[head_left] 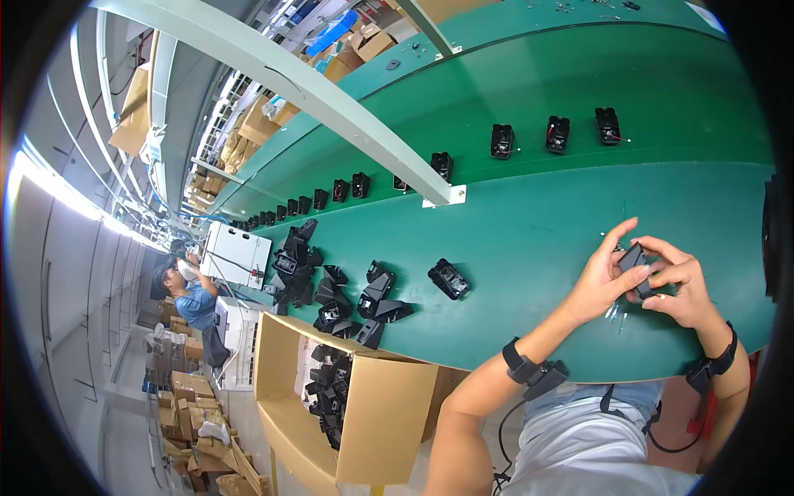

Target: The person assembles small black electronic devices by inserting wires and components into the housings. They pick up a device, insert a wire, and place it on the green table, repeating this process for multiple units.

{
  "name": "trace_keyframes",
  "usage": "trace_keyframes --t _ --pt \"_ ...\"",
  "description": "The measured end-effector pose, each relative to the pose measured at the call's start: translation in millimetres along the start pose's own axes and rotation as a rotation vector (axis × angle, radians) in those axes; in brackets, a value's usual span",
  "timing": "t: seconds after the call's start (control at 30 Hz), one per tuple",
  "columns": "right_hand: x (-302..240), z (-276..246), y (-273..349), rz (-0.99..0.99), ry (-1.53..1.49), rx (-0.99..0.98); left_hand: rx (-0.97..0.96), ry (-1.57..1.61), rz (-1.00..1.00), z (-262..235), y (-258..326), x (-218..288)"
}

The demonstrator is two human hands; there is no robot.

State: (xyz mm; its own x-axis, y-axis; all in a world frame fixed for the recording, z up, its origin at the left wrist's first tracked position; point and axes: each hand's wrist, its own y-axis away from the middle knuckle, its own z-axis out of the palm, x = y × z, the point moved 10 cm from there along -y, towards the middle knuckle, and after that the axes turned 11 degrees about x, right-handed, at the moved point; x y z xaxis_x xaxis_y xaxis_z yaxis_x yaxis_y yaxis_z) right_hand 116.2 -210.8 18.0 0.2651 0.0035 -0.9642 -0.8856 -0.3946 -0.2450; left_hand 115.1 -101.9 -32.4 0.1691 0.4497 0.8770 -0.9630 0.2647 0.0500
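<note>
Over the green worktable (529, 314), on its right-hand side, I hold a small black plastic housing (635, 266) between both hands. My left hand (608, 277) grips it from the left, thumb on its face and index finger raised. My right hand (682, 285) closes on it from the right with fingers and thumb. The inner side of the housing is hidden. Thin, small light pieces (616, 316) lie on the table beneath my hands; their kind is too small to tell. A single open black housing (448, 279) rests farther left.
Black housings (608, 126), some with red wires, stand in a row on the green strip behind. More black housings (376, 289) are piled at left. An open cardboard box (389, 417) of black parts stands by the near edge. A metal post (364, 132) crosses the table; a person (194, 302) sits far left.
</note>
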Motion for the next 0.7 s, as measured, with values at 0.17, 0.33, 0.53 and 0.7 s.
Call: trace_keyframes --t 0.17,0.33,0.53,0.7 --pt "10.1 1.6 4.0 0.118 -0.273 0.063 0.163 -0.268 0.113 -5.5 5.5 16.8" --pt "55.7 -4.3 7.1 0.418 -0.718 0.084 0.237 -0.4 0.205 -16.0 9.8 33.3" --pt "52.3 -1.9 6.3 0.441 -0.913 0.039 0.176 -0.539 0.285 -5.9 9.1 40.1" --pt "25.9 -18.5 -19.4 0.199 -0.323 0.112 0.276 -0.756 0.373 -4.8 12.7 62.5"
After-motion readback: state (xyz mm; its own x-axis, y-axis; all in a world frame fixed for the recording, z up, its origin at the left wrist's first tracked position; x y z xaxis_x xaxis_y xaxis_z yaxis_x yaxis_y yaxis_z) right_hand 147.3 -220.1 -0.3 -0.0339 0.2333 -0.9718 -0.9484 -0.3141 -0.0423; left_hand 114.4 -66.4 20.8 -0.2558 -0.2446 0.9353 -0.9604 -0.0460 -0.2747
